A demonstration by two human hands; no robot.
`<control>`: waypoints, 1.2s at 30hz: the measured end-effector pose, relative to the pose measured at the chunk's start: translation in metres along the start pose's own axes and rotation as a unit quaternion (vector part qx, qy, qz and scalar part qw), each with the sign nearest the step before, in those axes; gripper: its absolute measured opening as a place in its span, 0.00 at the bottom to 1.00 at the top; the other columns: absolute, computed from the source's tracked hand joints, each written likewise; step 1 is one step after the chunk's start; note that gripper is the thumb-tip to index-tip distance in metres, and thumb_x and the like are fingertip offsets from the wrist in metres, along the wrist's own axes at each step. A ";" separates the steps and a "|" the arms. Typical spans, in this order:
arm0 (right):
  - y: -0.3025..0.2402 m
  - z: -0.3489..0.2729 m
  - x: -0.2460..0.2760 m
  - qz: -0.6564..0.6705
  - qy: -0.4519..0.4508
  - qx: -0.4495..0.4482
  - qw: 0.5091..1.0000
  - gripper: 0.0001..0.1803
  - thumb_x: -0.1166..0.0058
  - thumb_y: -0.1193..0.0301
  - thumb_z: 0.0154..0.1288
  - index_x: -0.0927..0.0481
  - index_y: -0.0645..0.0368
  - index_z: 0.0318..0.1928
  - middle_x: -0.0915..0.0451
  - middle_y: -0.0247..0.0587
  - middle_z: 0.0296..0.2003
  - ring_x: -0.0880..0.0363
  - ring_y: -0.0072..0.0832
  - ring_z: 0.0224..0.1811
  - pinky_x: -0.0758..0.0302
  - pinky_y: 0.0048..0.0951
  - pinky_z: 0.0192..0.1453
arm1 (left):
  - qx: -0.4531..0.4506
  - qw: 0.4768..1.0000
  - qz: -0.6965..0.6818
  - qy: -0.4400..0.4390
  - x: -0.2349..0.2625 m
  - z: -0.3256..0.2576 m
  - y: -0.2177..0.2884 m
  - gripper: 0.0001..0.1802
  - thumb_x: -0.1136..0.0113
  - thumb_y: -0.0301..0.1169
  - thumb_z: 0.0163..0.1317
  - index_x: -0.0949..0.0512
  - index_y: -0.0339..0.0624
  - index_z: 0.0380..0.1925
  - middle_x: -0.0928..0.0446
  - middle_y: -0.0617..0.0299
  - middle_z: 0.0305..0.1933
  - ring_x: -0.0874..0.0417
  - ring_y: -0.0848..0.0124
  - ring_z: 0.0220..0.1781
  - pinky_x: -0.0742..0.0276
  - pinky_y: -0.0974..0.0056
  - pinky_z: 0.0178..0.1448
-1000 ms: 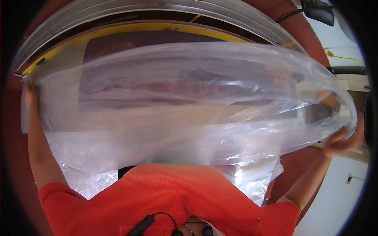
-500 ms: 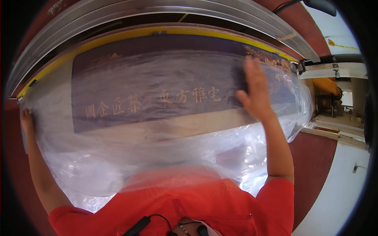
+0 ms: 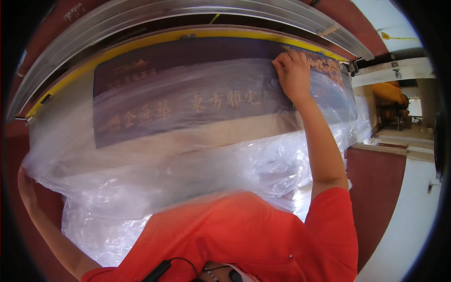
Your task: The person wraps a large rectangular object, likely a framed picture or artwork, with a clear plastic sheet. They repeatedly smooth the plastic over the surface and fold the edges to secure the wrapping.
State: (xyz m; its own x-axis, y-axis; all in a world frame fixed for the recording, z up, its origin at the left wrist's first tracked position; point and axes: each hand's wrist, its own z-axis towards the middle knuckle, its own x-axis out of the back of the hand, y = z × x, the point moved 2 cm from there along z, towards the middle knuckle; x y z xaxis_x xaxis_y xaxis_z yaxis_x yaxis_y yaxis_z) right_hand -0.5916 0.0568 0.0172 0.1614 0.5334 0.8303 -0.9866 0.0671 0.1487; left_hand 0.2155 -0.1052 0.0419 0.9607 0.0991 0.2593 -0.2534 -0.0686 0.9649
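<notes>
I see the clear plastic sheet [image 3: 188, 160] draped over a dark printed panel [image 3: 188, 98], running from my right hand [image 3: 293, 73] down to my left hand [image 3: 26, 188]. My right hand pinches the sheet's far edge, fingers curled, over the panel's top right. My left hand grips the sheet's near-left corner; its fingers I cannot tell. A yellow-edged frame [image 3: 141, 42] lies beyond the right hand.

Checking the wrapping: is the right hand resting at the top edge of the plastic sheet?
Yes, the right hand lies on the upper edge of the clear plastic sheet, which is spread over the dark printed panel.
</notes>
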 end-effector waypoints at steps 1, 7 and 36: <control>0.002 0.003 0.008 0.207 -0.035 -0.125 0.970 0.07 0.52 0.68 0.55 0.29 0.58 0.25 0.29 0.39 0.22 0.31 0.34 0.27 0.33 0.29 0.32 | -0.028 0.999 0.011 0.036 0.012 0.016 -0.008 0.20 0.62 0.38 0.62 0.34 0.34 0.46 0.32 0.60 0.46 0.33 0.70 0.49 0.42 0.66 0.55; 0.035 -0.029 -0.009 0.225 -0.059 -0.252 0.939 0.09 0.56 0.68 0.57 0.32 0.62 0.28 0.26 0.49 0.23 0.27 0.45 0.27 0.31 0.32 0.30 | -0.163 0.918 0.309 0.186 -0.067 0.100 -0.051 0.18 0.57 0.40 0.59 0.28 0.35 0.35 0.28 0.63 0.31 0.30 0.74 0.33 0.34 0.68 0.39; 0.110 0.013 -0.069 0.227 0.035 -0.518 0.824 0.33 0.61 0.47 0.48 0.27 0.67 0.39 0.27 0.55 0.38 0.31 0.43 0.44 0.38 0.33 0.48 | 0.087 0.980 0.001 0.178 -0.186 0.181 -0.058 0.19 0.57 0.43 0.56 0.27 0.37 0.29 0.28 0.61 0.27 0.30 0.73 0.25 0.34 0.71 0.27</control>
State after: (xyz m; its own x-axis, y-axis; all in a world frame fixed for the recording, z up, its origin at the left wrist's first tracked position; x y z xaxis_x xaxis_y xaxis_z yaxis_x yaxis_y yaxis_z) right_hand -0.7111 0.0162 -0.0172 -0.1950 0.7471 0.6355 -0.4411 0.5119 -0.7371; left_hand 0.0715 -0.2992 -0.0695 0.8519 0.4373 0.2883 -0.2017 -0.2341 0.9511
